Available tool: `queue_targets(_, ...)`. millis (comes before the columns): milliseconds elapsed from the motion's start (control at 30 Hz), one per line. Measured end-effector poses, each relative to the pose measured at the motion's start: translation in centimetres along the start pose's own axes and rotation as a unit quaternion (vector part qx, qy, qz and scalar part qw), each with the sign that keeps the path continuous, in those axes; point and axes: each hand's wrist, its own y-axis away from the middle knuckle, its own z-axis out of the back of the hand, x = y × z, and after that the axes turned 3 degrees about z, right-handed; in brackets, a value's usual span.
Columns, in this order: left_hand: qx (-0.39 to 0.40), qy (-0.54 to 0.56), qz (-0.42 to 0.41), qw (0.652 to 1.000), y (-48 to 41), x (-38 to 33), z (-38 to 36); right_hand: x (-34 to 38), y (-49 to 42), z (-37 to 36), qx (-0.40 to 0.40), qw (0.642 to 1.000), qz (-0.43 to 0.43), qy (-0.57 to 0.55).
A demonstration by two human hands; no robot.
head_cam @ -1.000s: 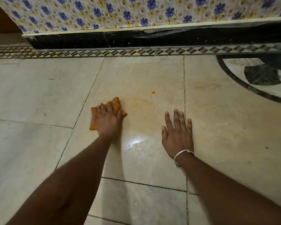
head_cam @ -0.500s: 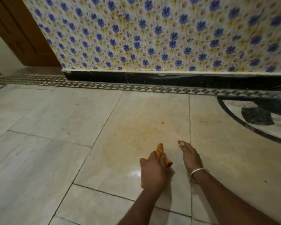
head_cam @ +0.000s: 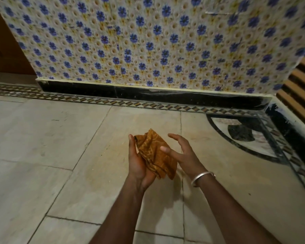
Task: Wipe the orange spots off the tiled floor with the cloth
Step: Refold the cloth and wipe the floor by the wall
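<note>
Left hand [head_cam: 139, 161] grips the cloth [head_cam: 157, 155], now lifted off the floor [head_cam: 42, 138]; right hand [head_cam: 181, 154] spread.

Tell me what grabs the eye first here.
The orange cloth, bunched in the left hand mid-frame above the pale floor, with the open right hand and its silver bangle close beside it. Behind them, the wall of blue flowers fills the upper half. At right, a black-and-white inlay curves across the floor.
</note>
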Motion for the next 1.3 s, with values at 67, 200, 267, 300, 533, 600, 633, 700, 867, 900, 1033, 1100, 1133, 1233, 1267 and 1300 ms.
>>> queue_targets(67, 0.024, -0.019, -0.011, 0.999, 0.0, -0.6, -0.1, 1.2, -0.3, -1.0, 0.01, 0.998, 0.037, 0.053)
queue_targets(200, -0.005, -0.091, -0.038, 0.995, 0.2, -1.1, -1.0, 2.7, -0.3, -3.5, -0.018, 0.992, 0.077, 0.097)
queue_targets(267, -0.016, -0.08, -0.045, 0.996, -0.1, -1.1, -0.8, 3.1, -0.3, -4.2, -0.036, 0.994, 0.079, 0.072)
queue_targets(300, -0.023, -0.075, -0.047, 0.996, -0.2, -1.3, -0.7, 3.2, -0.3, -4.3, -0.039, 0.994, 0.085, 0.064)
queue_targets(533, -0.049, -0.125, -0.059, 0.989, -0.3, -2.8, -0.2, 4.4, -0.7, -3.2, -0.148, 0.988, 0.037, -0.032)
queue_targets(600, -0.04, -0.13, -0.056, 0.989, -0.4, -3.2, 0.8, 5.1, -0.9, -1.9, -0.181, 0.982, 0.038, -0.027)
queue_targets(633, -0.034, -0.145, -0.059, 0.987, -0.5, -3.4, 1.6, 5.6, -1.1, -1.1, -0.185, 0.981, 0.049, -0.014)
queue_targets(700, -0.048, -0.224, -0.085, 0.97, -0.6, -3.9, 3.1, 7.0, -1.4, 0.6, -0.161, 0.983, 0.082, 0.035)
queue_targets(867, -0.059, -0.536, -0.142, 0.83, -0.2, -5.0, 2.4, 10.0, -2.3, 3.3, 0.022, 0.968, 0.163, 0.189)
queue_targets(900, -0.017, -0.581, -0.146, 0.801, -0.4, -5.1, 1.4, 10.5, -2.5, 3.4, 0.053, 0.961, 0.173, 0.209)
queue_targets(1033, 0.128, -0.604, -0.057, 0.784, -1.0, -4.9, -2.2, 11.0, -3.1, 3.5, 0.112, 0.956, 0.188, 0.195)
queue_targets(1100, 0.14, -0.579, -0.039, 0.802, -1.0, -4.6, -2.8, 10.3, -3.7, 4.0, 0.091, 0.965, 0.184, 0.161)
queue_targets(1133, 0.136, -0.569, -0.029, 0.81, -0.9, -4.4, -2.9, 9.6, -3.9, 4.1, 0.064, 0.973, 0.172, 0.139)
queue_targets(1233, 0.105, -0.557, -0.016, 0.823, -0.4, -4.1, -2.8, 6.3, -3.8, 4.1, -0.032, 0.998, 0.016, 0.049)
queue_targets(1267, 0.082, -0.555, -0.023, 0.827, -0.2, -4.0, -2.6, 5.3, -3.3, 3.7, -0.04, 0.997, -0.07, 0.008)
queue_targets(1300, 0.053, -0.549, -0.034, 0.833, 0.0, -4.0, -2.4, 3.9, -2.7, 3.4, -0.03, 0.987, -0.153, -0.038)
